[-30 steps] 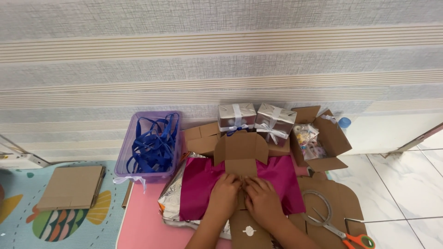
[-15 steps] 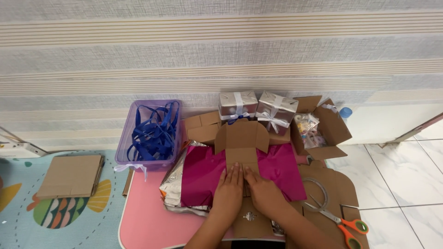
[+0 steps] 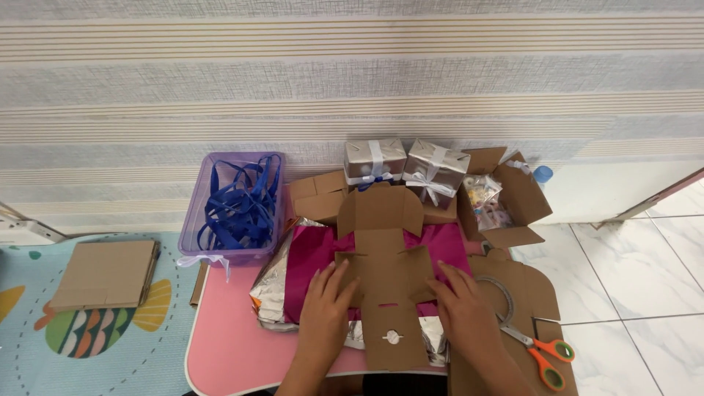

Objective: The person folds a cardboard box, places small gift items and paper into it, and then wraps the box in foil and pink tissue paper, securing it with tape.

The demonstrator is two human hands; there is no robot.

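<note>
A flat brown cardboard box cut-out (image 3: 385, 275) lies on pink foil wrapping paper (image 3: 312, 257) on a small pink table (image 3: 220, 345). My left hand (image 3: 325, 312) presses flat on the cut-out's left side, fingers spread. My right hand (image 3: 462, 308) rests on its right side flap, fingers also spread. Neither hand grips anything. The paper's silver underside shows at the left edge.
A purple tub (image 3: 192, 220) of blue ribbon stands at the back left. Two silver gift boxes (image 3: 405, 165) with white bows sit by the wall, beside an open cardboard box (image 3: 524, 191) of small items. Orange-handled scissors (image 3: 539, 348) lie on more cardboard at right. A flat cardboard stack (image 3: 106, 275) lies on the floor mat.
My hands have slid apart from the middle of the cut-out to its left and right sides. The view has shifted slightly downward.
</note>
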